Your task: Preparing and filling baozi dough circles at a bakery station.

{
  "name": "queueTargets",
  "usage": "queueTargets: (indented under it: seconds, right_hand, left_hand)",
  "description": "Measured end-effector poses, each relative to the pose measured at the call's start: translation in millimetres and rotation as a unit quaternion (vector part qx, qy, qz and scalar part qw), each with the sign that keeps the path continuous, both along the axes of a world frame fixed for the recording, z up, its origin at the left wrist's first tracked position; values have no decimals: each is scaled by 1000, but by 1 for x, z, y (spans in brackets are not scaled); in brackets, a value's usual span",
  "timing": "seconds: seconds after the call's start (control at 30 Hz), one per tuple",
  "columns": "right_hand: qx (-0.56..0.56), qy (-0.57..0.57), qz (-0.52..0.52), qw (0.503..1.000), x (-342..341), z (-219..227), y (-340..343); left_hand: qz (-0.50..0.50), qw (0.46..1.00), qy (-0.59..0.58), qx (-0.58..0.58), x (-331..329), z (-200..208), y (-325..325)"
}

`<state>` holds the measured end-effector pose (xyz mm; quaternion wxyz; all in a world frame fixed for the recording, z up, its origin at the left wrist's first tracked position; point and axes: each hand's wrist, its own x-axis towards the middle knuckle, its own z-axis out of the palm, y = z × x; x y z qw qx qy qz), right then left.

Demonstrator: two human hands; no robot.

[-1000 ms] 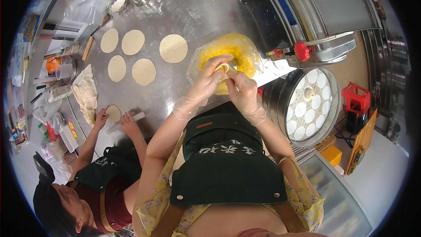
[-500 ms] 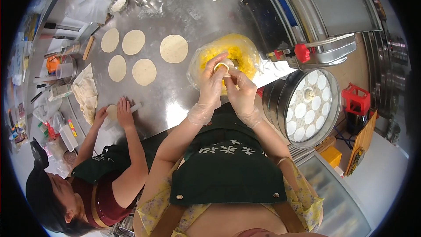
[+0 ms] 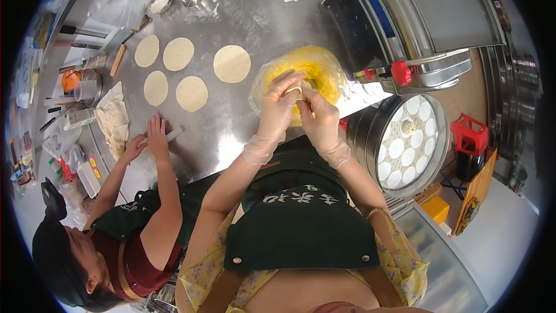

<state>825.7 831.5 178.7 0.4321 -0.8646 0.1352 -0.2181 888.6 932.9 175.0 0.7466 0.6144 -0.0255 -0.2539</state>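
Note:
Both my hands wear clear plastic gloves and meet over the yellow filling (image 3: 332, 84) in a plastic-lined container. Between the fingertips is a small, pale dough bun (image 3: 295, 88), its edge gathered and mostly hidden by the fingers. My left hand (image 3: 278, 105) cups it from the left, fingers curled around the far side. From the right, my right hand (image 3: 322, 117) pinches the dough edge with thumb and forefinger. Several flat dough rounds (image 3: 231, 64) lie on the steel table to the left.
At the left, a co-worker's hands (image 3: 155, 134) press a pale rolling pin (image 3: 175, 134) on the table. A round metal steamer (image 3: 354, 130) with white paper discs and one bun stands at my right. Behind it, a large machine (image 3: 428, 66) borders the table. A crumpled cloth (image 3: 112, 119) lies far left.
My fingers have shifted slightly around the dough, which stays over the filling. The co-worker's hands have moved along the rolling pin, and the dough round seen beside them is now hidden.

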Motion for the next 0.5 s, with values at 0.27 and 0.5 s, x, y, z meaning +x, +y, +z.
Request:
queueTargets:
  seconds: [0.27, 0.5]
  right_hand:
    - [-5, -11, -10, 1000, 1, 2, 4]
    - [127, -62, -45, 989, 1, -4, 9]
  left_hand:
    - [-56, 988, -114, 84, 4, 2, 6]
    - [72, 996, -46, -12, -11, 9, -12]
